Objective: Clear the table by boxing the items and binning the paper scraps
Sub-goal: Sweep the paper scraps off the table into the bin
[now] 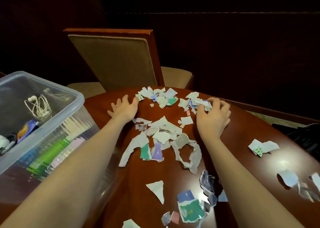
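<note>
Clear plastic box (52, 117) stands just left of the left forearm, on the table's left edge. Inside: a tangle of white earphones (40, 106), a blue-and-orange packet (26, 130), and other items low down, green and pale shapes seen through the wall, too blurred to name.

Left hand (123, 109) lies flat on the table, fingers spread and loose, gripping nothing; its fingertips touch the nearest scrap of the far heap.

Right hand (213, 115) is curled, fingertips pinching into a small cluster of paper scraps (199, 103) at the far side. Whether it has any scrap lifted I cannot tell.

Between the two forearms, a larger heap of torn paper (162, 137), white, teal and purple pieces, overlapping. More scraps behind the right wrist, nearer the body, and a few well off to that arm's right.

Table (131, 184): glossy red-brown wood, curved edge, light glare near the right forearm.

Beyond both hands, a wooden chair (117, 60) with tan padded back, pushed against the table. Room behind is dark; nothing readable there.
</note>
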`<state>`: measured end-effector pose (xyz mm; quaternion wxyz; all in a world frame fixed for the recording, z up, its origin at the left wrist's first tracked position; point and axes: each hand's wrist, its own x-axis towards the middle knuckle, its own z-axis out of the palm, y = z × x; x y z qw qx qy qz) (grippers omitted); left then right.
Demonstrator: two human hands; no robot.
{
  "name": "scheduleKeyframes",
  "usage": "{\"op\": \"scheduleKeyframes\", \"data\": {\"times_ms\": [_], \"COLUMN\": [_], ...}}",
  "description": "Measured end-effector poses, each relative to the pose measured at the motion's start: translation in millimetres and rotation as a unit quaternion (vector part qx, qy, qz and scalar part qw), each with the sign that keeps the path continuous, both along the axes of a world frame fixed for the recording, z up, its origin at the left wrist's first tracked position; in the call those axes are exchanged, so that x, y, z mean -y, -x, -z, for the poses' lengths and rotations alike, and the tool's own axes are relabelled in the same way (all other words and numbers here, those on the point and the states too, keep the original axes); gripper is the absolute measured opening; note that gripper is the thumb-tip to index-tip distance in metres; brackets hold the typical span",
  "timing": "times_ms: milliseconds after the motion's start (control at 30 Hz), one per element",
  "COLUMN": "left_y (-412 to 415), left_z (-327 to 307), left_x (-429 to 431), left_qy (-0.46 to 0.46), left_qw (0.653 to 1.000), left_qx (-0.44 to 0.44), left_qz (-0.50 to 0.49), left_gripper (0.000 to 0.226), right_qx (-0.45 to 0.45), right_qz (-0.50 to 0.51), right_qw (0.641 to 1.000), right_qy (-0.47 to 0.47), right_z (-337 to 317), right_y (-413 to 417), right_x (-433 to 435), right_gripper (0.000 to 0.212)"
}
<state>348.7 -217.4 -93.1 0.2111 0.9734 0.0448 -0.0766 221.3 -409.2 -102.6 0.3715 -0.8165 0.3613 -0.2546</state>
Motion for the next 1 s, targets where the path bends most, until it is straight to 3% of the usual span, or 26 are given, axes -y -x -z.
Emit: {"op": "scheduleKeyframes", "data": {"times_ms": [133,233,333,400,533,700,900,1000], "left_y": [24.0,36.4,22.1,-2.8,-48.7,-55.5,-34.6,-20.4], "left_z": [13.5,13.2,10.0,7.8,3.8,18.3,15.8,16.7], "left_x": [-7.0,-4.2,6.6,16.3,35.5,49.1,52.7,54.9], "left_qy": [0.077,0.174,0.202,0.183,0.115,0.008,0.142,0.126], "left_qw": [0.972,0.949,0.938,0.949,0.977,0.976,0.948,0.941], "left_qx": [0.124,0.195,0.251,0.228,0.082,0.092,0.068,0.066], "left_qz": [0.182,0.176,0.130,0.116,0.160,0.198,0.276,0.307], "left_gripper": [0.033,0.024,0.022,0.027,0.049,0.048,0.037,0.037], "right_qx": [0.004,-0.009,-0.032,-0.059,-0.105,-0.107,-0.159,-0.183], "right_qz": [-0.026,-0.045,-0.081,-0.125,-0.201,-0.250,-0.326,-0.351], "right_qw": [1.000,0.999,0.995,0.987,0.964,0.951,0.912,0.894], "right_qy": [0.010,0.029,0.058,0.085,0.142,0.144,0.190,0.209], "right_z": [0.1,2.3,4.5,6.6,10.0,11.7,7.7,6.5], "right_y": [-10.4,-20.9,-31.8,-37.7,-47.1,-53.6,-53.2,-49.8], "right_x": [13.6,21.8,27.4,29.6,31.7,34.4,30.5,25.8], "right_gripper": [0.036,0.038,0.040,0.043,0.047,0.048,0.054,0.058]}}
